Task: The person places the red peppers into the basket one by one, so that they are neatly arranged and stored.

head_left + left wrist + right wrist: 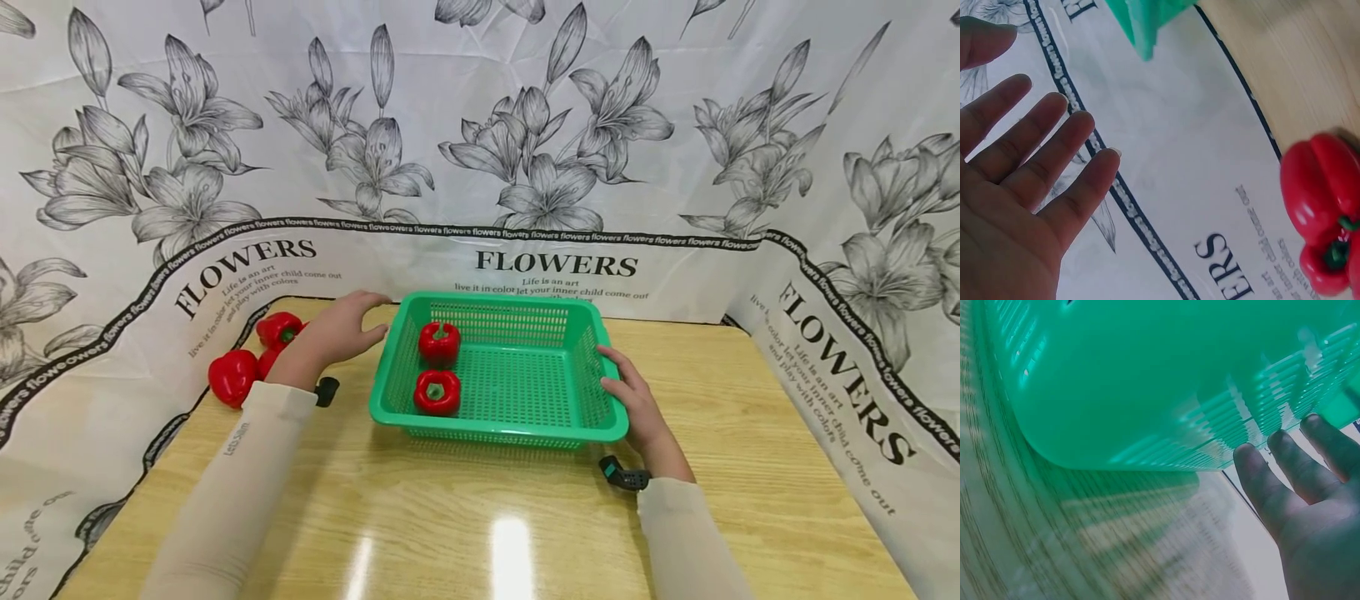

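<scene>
A green plastic basket [517, 429] with slotted walls stands on the wooden table. Two red bell peppers lie at its left end, the back one [439, 343] stem up, the front one [437, 394] with its stem toward me. My right hand [637, 406] grips the basket's right rim, thumb and a finger over the edge; in the right wrist view the other fingers [1260, 478] lie along the outer wall. My left hand [341, 329] is spread in the air just left of the basket, holding nothing. In the left wrist view its fingers [1044, 165] are parted.
More red bell peppers [234, 377] lie at the table's left edge, partly hidden by my left wrist. A white flower-print cloth [555, 267] hangs behind and along both sides of the table [420, 517]. Black wrist devices [624, 475] sit at both wrists.
</scene>
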A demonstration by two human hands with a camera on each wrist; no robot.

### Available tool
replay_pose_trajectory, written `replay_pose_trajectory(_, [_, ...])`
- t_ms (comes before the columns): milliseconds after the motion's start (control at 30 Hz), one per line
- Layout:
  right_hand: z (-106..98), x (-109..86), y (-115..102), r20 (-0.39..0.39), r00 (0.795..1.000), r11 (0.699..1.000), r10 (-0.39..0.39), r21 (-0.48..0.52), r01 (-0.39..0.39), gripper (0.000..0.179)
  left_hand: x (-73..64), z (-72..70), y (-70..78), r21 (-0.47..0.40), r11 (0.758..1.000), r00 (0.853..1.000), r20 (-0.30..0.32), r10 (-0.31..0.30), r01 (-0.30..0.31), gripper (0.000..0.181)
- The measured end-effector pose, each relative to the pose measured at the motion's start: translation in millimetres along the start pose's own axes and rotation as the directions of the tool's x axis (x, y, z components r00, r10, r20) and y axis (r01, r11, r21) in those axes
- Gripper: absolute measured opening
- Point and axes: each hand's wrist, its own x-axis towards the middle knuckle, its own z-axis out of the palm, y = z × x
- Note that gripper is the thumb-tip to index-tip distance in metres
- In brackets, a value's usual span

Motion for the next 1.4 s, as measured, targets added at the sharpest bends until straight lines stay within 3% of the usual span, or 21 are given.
replay_pose_trajectory(267, [7, -3.9, 7, 0.013, 1.000, 1.000, 0.011, 0.002, -0.011, 0.052, -23.8, -0.3, -22.6, 0.092, 0.996, 1.000, 0.005, -0.013, 0.013, 0.048])
replay_pose_trajectory(567, [9, -7.1, 8, 0.003, 1.000, 1.000, 0.020, -0.002, -0.020, 0.053, -40.5, -3.0, -39.3, 0.112, 0.992, 0.997, 0.045, -0.064, 0.059, 0.047])
replay_pose_trajectory(833, [5, -4.1, 9, 0.008, 1.000, 1.000, 0.004, -0.013, -0.004, 0.052, -48.7, -7.1, -47.5, 0.155, 0.986, 0.994, 0.076, -0.075, 0.063, 0.044])
replay_pose_trajectory(1400, [3, -0.2, 0, -0.015, 1.000, 1.000, 0.006, -0.023, -0.007, 0.052, -56.6, 0.9, -67.6, 0.203, 0.977, 0.986, 0.140, -0.094, 0.064, 0.044])
